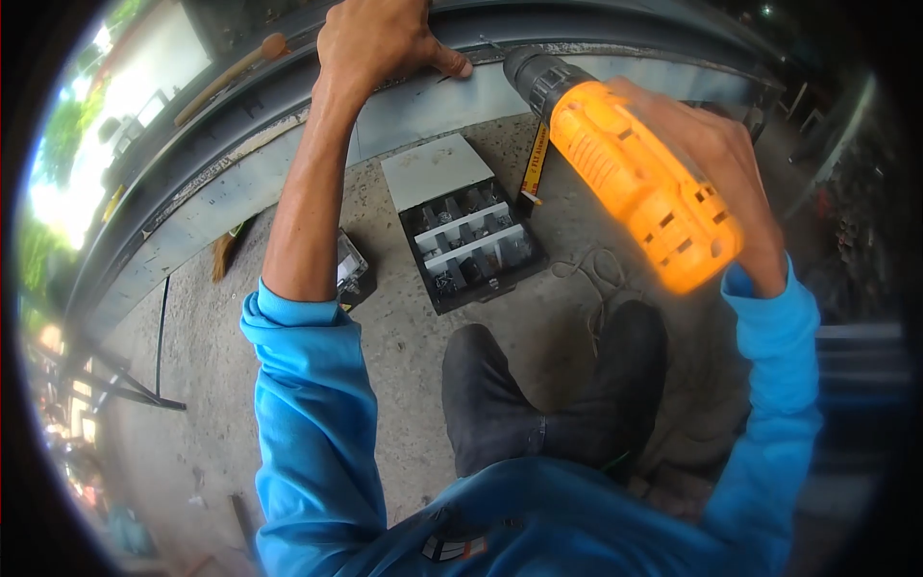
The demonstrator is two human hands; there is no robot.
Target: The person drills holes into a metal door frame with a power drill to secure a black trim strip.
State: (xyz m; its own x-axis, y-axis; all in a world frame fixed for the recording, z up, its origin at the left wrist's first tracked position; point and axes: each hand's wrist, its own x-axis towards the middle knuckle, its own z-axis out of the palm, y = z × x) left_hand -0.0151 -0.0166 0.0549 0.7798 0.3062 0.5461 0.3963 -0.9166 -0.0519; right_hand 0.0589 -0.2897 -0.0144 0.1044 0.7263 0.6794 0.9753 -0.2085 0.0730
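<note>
My right hand [716,149] is wrapped around the grip of an orange cordless drill [639,178]. Its black chuck [540,79] points up and left, and a thin bit [490,43] reaches toward the dark metal beam [615,40]. My left hand [377,43] bears on the same beam to the left of the bit. Its thumb lies stretched along the near side, while the other fingers pass over the beam and are cut off by the upper edge of the view.
On the floor below the beam stands an open compartment case [450,288] holding small hardware. Beside it are a smaller box [354,274], a yellow strip with black lettering [536,159] and a loose cord [601,272]. A wooden-handled tool [226,82] lies along the beam.
</note>
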